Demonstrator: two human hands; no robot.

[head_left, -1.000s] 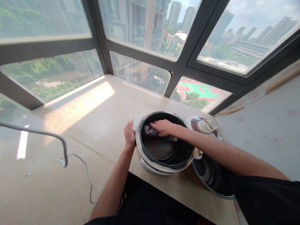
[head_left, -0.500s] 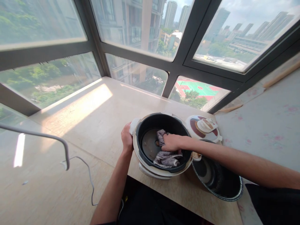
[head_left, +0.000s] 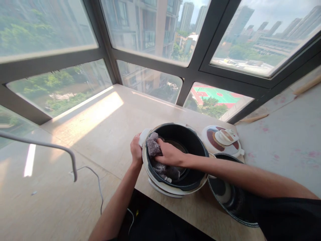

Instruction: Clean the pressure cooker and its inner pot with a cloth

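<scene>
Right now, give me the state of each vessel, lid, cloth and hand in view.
Cooker: open, upright.
Lid: off, right side up, beside the cooker.
Dark pot: open, partly hidden.
Cloth: bunched, inside the cooker.
Right hand: fingers closed on the cloth.
Left hand: at the cooker's side handle; grip unclear.

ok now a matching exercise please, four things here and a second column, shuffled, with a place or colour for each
1. cloth
2. left hand
3. lid
4. black pot

A. white and reddish brown
B. partly hidden by the right forearm
C. in the right hand, inside the cooker
D. at the cooker's side handle

Pairs: 1-C, 2-D, 3-A, 4-B
</scene>
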